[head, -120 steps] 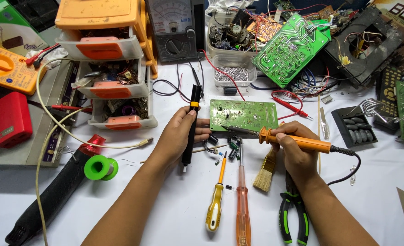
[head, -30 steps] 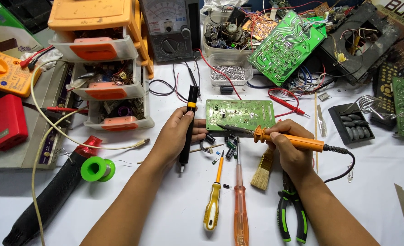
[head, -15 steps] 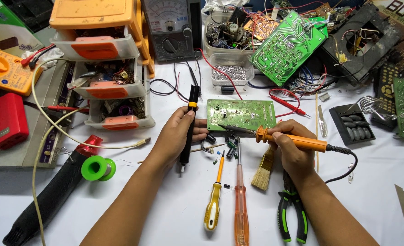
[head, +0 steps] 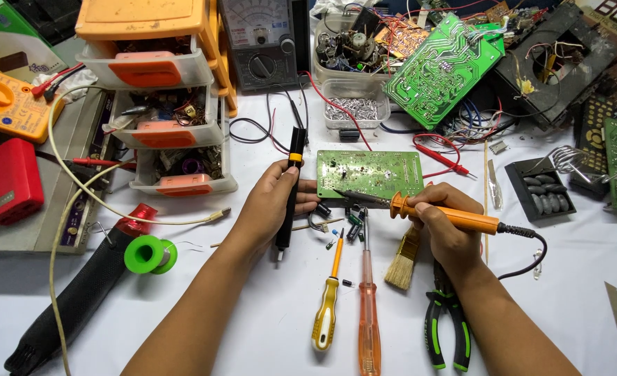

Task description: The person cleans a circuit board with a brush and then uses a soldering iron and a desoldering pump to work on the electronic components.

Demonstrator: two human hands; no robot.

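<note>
Green circuit board (head: 369,173): flat on the white counter (head: 252,313), solder side up, between the two hands. Right hand (head: 446,230) clasps an orange-handled soldering iron (head: 442,214), tip at the board's near edge. Left hand (head: 270,209) grips a black desoldering pump (head: 291,182), upright beside the board.

Risks, as judged: hot tip may slide off onto the loose components (head: 343,223) or the iron's own cord; the unclamped board may shift.

Obscured: exact tip contact and joint; pliers (head: 447,327) partly under the right forearm.
</note>
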